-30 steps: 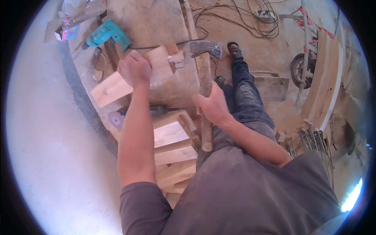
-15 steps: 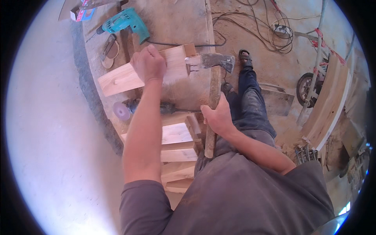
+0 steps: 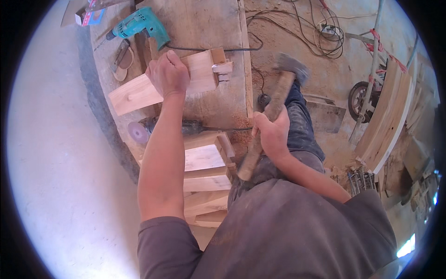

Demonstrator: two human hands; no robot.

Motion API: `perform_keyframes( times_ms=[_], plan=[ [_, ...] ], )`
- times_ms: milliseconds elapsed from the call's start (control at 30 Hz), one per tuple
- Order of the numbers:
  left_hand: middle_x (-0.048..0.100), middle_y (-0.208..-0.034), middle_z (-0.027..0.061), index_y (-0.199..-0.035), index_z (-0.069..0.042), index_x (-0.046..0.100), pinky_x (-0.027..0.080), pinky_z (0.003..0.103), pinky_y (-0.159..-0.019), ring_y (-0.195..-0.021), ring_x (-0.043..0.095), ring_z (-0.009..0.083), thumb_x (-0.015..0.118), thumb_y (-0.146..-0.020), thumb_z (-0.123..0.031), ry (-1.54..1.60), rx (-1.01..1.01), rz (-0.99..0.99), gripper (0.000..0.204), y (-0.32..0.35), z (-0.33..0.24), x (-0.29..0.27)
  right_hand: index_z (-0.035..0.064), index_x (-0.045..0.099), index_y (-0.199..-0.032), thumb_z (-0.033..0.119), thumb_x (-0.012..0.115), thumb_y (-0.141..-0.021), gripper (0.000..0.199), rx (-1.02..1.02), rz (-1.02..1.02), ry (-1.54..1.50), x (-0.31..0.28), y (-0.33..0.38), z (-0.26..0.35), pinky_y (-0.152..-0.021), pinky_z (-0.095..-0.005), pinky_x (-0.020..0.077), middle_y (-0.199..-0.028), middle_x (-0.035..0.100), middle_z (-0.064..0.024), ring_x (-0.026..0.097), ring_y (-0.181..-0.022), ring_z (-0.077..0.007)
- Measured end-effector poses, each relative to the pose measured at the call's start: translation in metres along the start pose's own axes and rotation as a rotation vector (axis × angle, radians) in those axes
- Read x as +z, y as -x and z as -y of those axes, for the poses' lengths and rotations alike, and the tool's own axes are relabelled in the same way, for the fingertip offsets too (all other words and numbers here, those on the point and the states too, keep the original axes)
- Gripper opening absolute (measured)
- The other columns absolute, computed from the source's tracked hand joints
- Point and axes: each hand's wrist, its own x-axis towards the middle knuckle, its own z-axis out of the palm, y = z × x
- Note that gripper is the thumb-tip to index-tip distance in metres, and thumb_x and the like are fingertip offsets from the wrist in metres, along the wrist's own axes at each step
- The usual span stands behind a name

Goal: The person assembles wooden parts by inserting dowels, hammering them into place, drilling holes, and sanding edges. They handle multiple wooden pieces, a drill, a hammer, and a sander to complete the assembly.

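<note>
My left hand (image 3: pixel 169 74) is closed over the top of a pale wooden board (image 3: pixel 201 66), which lies slantwise on the workbench. At the board's right end is a cut, stepped tenon (image 3: pixel 223 68) with a splintered tip. In my right hand (image 3: pixel 272 130) is the wooden handle of a hatchet (image 3: pixel 280 93). Its metal head (image 3: pixel 292 68) is blurred by motion and is apart from the board, off to the right beyond the bench edge. The handle tilts, with its butt near my waist.
A teal power drill (image 3: pixel 143 28) lies beyond the board, its cord crossing the bench (image 3: pixel 213 23). Closer in are an angle grinder (image 3: pixel 174 125) with a pale disc and several stacked wooden pieces (image 3: pixel 204 158). Cables (image 3: pixel 320 32) coil on the floor; long boards (image 3: pixel 383 121) lean at right.
The hatchet has swung right, away from the board's end, and its handle has gone from upright to tilted. My left hand keeps its hold on the board.
</note>
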Motion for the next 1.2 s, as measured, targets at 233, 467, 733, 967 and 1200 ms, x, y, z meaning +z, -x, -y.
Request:
perform_keyframes(
  times_ms=[233,467,733,967,1200],
  plan=[
    [0.072,-0.091,0.0212,-0.090,-0.007,0.076,0.042,0.048,-0.097,-0.097,0.062,0.0391,0.041,-0.104,-0.033,0.013,-0.047,-0.006,0.046,0.001,0.002,-0.005,-0.0072,0.049,-0.116,0.007,0.067,-0.087,0.037,0.108,0.234,0.168,0.012,0.004,0.000,-0.053,-0.0330,0.0525,-0.088,0.067,-0.0124,0.062,-0.056,-0.0155],
    [0.074,-0.090,0.0179,-0.088,-0.006,0.077,0.042,0.047,-0.097,-0.095,0.063,0.0370,0.044,-0.104,-0.031,-0.019,-0.006,-0.002,0.044,-0.002,0.009,0.000,-0.0067,0.051,-0.122,0.006,0.065,-0.087,0.040,0.015,0.210,0.202,0.017,-0.003,-0.020,-0.051,-0.0314,0.0510,-0.088,0.067,-0.0121,0.063,-0.056,-0.0151],
    [0.071,-0.085,0.0169,-0.074,-0.007,0.069,0.043,0.052,-0.086,-0.087,0.061,0.0383,0.050,-0.101,-0.030,0.005,0.015,-0.036,0.041,0.000,0.010,-0.003,-0.0041,0.057,-0.113,0.007,0.068,-0.084,0.033,0.059,0.150,0.198,-0.019,-0.023,0.004,-0.051,-0.0319,0.0508,-0.083,0.067,-0.0084,0.062,-0.057,-0.0149],
    [0.072,-0.089,0.0144,-0.090,-0.009,0.074,0.044,0.049,-0.095,-0.097,0.062,0.0366,0.065,-0.092,-0.030,0.239,0.060,-0.091,0.024,0.001,0.012,-0.014,0.0055,0.052,-0.096,0.007,0.067,-0.087,0.018,0.193,-0.006,0.121,-0.085,-0.056,0.034,-0.041,-0.0322,0.0434,-0.066,0.053,-0.0033,0.052,-0.045,-0.0167],
    [0.049,-0.144,0.0192,-0.141,-0.015,0.058,0.035,0.052,-0.113,-0.131,0.046,0.0410,0.082,-0.075,-0.028,0.181,0.551,0.324,0.071,0.020,-0.010,-0.067,0.0041,0.054,-0.092,0.011,0.065,-0.090,0.013,0.205,-0.132,0.130,-0.162,-0.097,0.092,-0.041,-0.0348,0.0477,-0.065,0.052,-0.0047,0.053,-0.047,-0.0176]
  ],
)
